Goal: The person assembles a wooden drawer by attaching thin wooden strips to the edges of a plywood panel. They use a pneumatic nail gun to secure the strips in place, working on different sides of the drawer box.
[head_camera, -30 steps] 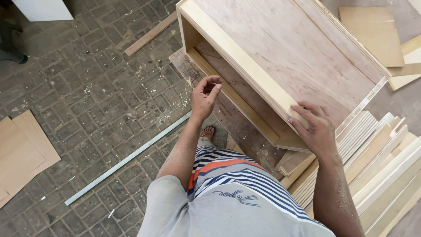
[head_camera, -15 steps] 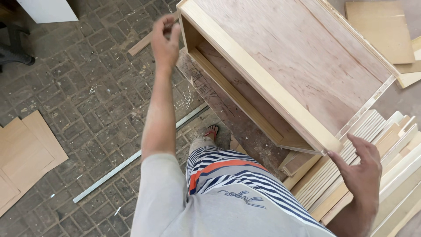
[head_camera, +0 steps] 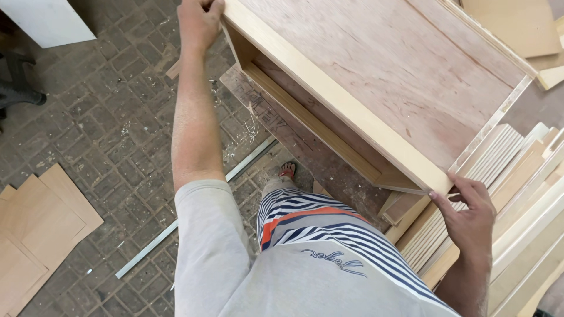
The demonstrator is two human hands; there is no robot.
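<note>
Both hands now moved out to the ends of the wooden cabinet box [head_camera: 376,76]: left hand [head_camera: 198,23] closed on the far corner, right hand [head_camera: 468,212] gripping the near corner. Box resting tilted over stacked boards [head_camera: 517,194], seemingly ready for lifting or turning.

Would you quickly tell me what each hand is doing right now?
Left hand: closed on the far corner of the wooden cabinet box.
Right hand: fingers gripping the box's near corner.
</note>
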